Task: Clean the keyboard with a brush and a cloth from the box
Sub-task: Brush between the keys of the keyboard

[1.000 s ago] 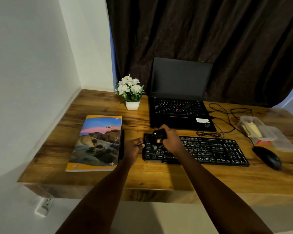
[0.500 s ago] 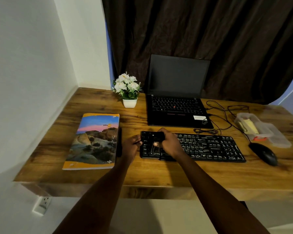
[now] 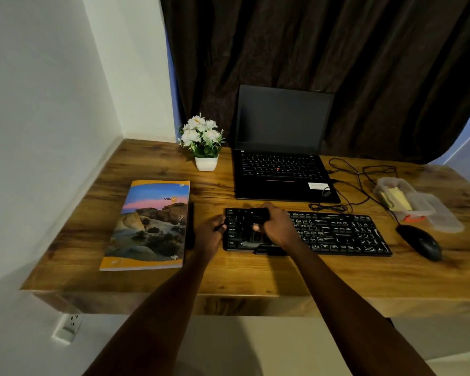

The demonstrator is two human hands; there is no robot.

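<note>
Wooden worktop, dark curtain behind. Head view: the keyboard lies centre, and the right grip holds a dark brush over its left keys. Brushing is under way, I'd say, with most keys to go. The left grip pinches the keyboard's left edge. The cloth sits in the box, far right, so wiping is not yet begun. Bristles blur into the black keys; dust can't be judged.

The counter is brown with dark wood streaks. The keyboard is black with white marks; the brush is black too. The book has orange edges, blue and pink sky, tan rocks. The flowers and pot are white.
</note>
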